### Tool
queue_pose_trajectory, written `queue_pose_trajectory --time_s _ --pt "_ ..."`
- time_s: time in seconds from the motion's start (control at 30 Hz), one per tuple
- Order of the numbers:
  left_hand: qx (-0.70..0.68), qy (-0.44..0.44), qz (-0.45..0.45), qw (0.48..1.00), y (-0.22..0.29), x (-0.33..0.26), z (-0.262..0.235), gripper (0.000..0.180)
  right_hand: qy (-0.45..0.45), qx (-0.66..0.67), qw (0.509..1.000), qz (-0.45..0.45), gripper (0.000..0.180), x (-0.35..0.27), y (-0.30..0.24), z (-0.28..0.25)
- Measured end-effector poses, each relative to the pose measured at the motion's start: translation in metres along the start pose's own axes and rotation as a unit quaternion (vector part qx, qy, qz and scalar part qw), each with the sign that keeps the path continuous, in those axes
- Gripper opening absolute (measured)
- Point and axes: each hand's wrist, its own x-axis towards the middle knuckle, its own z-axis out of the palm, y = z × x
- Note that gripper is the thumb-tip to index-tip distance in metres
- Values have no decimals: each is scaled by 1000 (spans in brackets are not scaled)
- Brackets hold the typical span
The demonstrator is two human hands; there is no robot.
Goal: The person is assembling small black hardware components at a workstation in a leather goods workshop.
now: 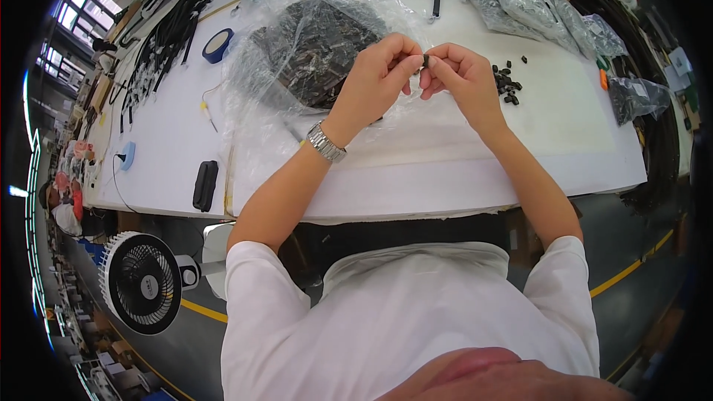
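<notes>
Above the white worktable, my left hand [377, 80] and my right hand [466, 82] meet fingertip to fingertip. Between them they pinch a small black plastic-looking piece [425, 61], whose exact kind is too small to make out. Just beyond and left of my left hand lies a large clear plastic bag [256, 67], spread out around a heap of dark small parts [316, 48]. To the right of my right hand, several loose black pieces [507, 87] sit in a little pile on the table. The fingers partly hide the held piece.
Blue tape [217, 45] and black cables [167, 33] lie left on the table [416, 178]; a black case [206, 186] sits near its front edge. Filled clear bags [520, 4] stand at the back right. A fan [145, 282] stands at lower left.
</notes>
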Motion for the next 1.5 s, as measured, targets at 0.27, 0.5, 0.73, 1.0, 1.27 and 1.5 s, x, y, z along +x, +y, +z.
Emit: queue_pose_trajectory --time_s 0.27,0.5,0.73,1.0,1.27,1.5 --pt "-111 13 13 994 -5 -1 4 14 3 54 998 30 19 2 1 -6" --pt "-69 18 8 997 0 -1 1 11 -59 200 974 93 14 6 10 -13" --pt "34 52 65 996 -6 -1 3 9 -46 132 987 76 17 3 7 -7" --pt "45 62 91 993 -3 -1 5 9 -68 188 976 80 17 4 12 -14" --pt "18 54 -37 998 -23 10 -31 17 59 17 996 59 15 17 -4 -45" --pt "408 -141 101 897 -29 2 -30 14 40 -568 821 42 27 -11 -21 -85"
